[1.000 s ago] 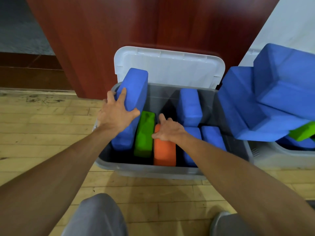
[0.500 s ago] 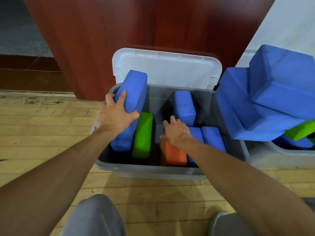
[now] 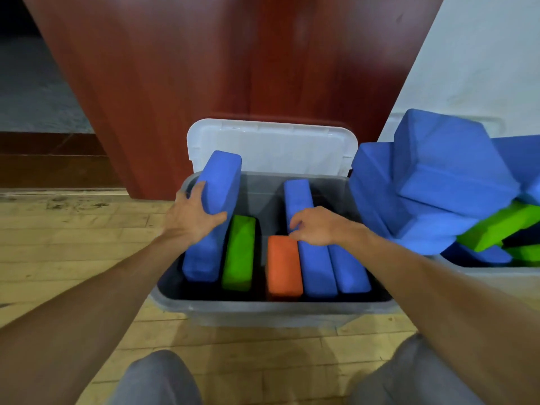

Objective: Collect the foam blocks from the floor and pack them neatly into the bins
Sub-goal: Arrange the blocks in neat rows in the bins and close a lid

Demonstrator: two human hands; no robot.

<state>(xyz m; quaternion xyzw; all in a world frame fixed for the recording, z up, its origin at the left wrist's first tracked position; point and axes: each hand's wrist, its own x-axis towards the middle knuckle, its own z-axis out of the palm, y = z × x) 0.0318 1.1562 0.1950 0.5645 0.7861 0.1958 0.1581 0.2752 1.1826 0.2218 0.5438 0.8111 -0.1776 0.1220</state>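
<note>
Left hand [image 3: 191,219] clasps a tilted blue block [image 3: 214,217] in the bin [image 3: 263,311]; right hand [image 3: 314,226] rests loosely curled on another.

A pale wooden plank floor [image 3: 87,247] carries the grey bin [image 3: 263,312], which both hands reach into, and a white bin [image 3: 496,276] just right of the right hand's grip

Open gap in grey plastic bin [image 3: 263,312] between green foam block [image 3: 239,252] and orange foam block [image 3: 283,266]; rear centre free; blue blocks crowd both sides.
</note>
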